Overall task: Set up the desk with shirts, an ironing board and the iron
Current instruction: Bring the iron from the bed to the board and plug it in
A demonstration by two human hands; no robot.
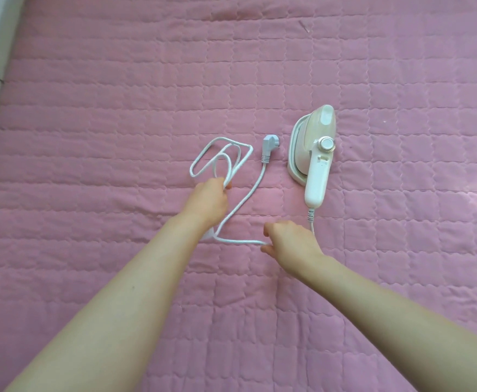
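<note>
The looped white cord (pixel 217 162) is being gripped by the curled fingers of the left hand (pixel 209 200). A lower stretch of the same cord is being pinched by the right hand (pixel 291 239). The iron (pixel 313 154) is being left lying on the pink quilted cover (pixel 118 94), just beyond the right hand, with the plug (pixel 354 147) resting between iron and loops.

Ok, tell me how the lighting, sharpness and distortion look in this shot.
Head view: soft, even light; a brighter washed patch on the pink quilt at right; faint shadows under the iron and cord; centre fairly sharp; wide-angle bending curves the quilting lines toward the edges.
</note>
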